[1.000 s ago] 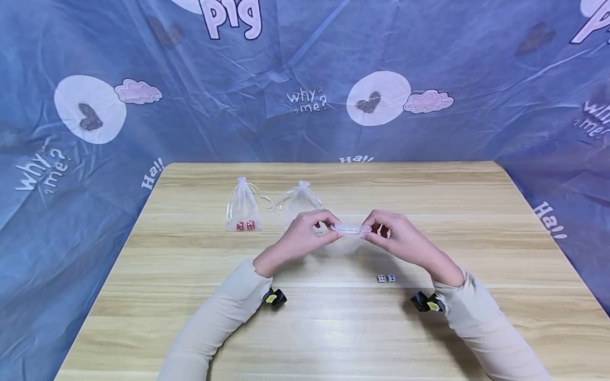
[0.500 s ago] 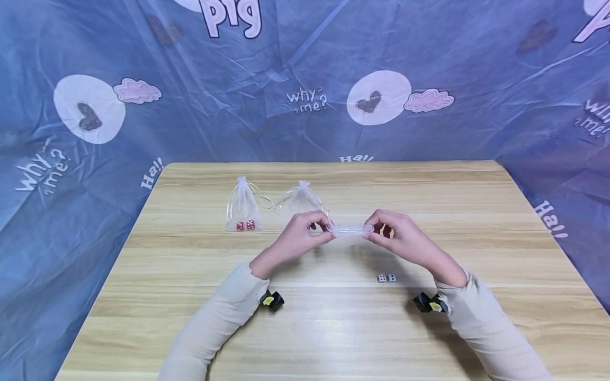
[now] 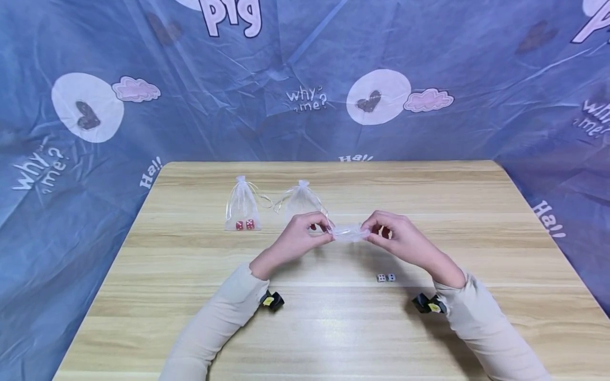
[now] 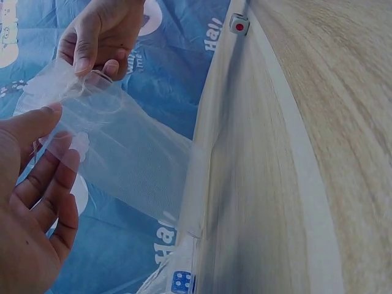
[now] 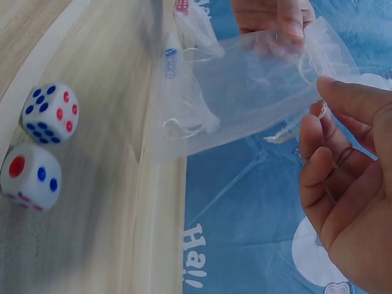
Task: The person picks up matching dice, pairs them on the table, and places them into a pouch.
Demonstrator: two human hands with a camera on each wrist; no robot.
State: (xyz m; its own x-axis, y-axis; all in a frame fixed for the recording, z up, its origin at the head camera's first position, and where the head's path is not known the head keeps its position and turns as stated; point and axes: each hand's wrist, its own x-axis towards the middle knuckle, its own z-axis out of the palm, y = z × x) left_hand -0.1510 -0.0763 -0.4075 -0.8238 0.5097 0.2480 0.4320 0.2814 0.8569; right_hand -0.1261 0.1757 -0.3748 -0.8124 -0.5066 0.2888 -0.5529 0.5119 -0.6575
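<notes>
My left hand (image 3: 305, 234) and right hand (image 3: 399, 237) pinch opposite sides of the top of a sheer white drawstring pouch (image 3: 349, 233) between thumb and fingers. The pouch hangs down toward the table, and its see-through body (image 4: 138, 162) looks flat in the left wrist view. A pale drawstring (image 5: 282, 133) dangles by my right fingertips. On the wood, nearer me and below the right hand, sit two white dice, one (image 5: 51, 113) with blue and red pips showing, the other (image 5: 30, 177) with a big red pip.
Behind and left of my hands lies a tied pouch (image 3: 242, 203) with two red dice (image 3: 245, 225) inside. Beside it is another tied pouch (image 3: 302, 200), partly hidden by my left hand; a blue die (image 4: 181, 282) shows in it. A blue printed cloth (image 3: 267, 121) hangs behind the table (image 3: 190, 296).
My hands have drawn slightly apart compared with a second ago, the left shifting a little left. The pouch's top edge was a thin taut line and now looks broader and looser. The dice stay put.
</notes>
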